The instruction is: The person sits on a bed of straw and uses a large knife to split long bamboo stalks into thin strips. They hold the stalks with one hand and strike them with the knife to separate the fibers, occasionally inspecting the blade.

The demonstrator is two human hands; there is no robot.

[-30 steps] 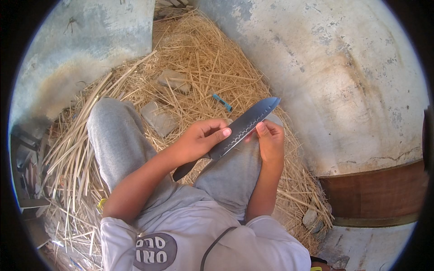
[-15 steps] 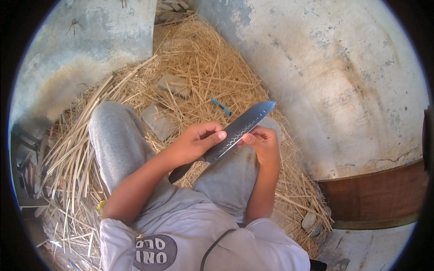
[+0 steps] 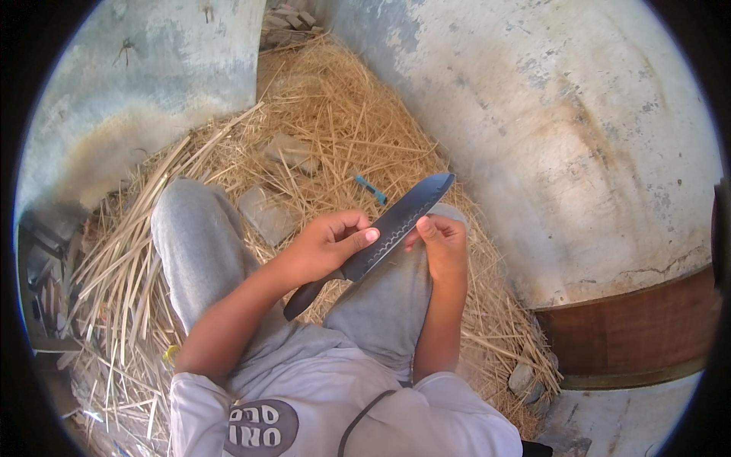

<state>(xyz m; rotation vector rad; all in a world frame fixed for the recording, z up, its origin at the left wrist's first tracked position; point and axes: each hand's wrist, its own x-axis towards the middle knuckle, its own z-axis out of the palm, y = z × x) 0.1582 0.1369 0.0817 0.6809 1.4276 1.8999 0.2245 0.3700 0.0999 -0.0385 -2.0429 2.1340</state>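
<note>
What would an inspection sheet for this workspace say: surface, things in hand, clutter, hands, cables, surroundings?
Surface: pale, dry straw-like strips, loosely heaped.
Things in hand: broad dark-bladed knife with dark handle, tip toward the picture's upper right.
Clutter: slim blue-green object and two grey slab-like blocks among the strips.
Hands: left hand grips the blade, thumb on its face; right hand is at the lower edge, contact unclear.
Cables: thin black cord across the light grey shirt.
Surroundings: weathered grey-white walls; flat reddish-brown panel, lower right.

Beyond your knife [image 3: 401,223], a small object [image 3: 371,190] lies on straw [image 3: 343,99]. Left of the knife are blocks [image 3: 268,215]; right, a wall [image 3: 556,160].
</note>
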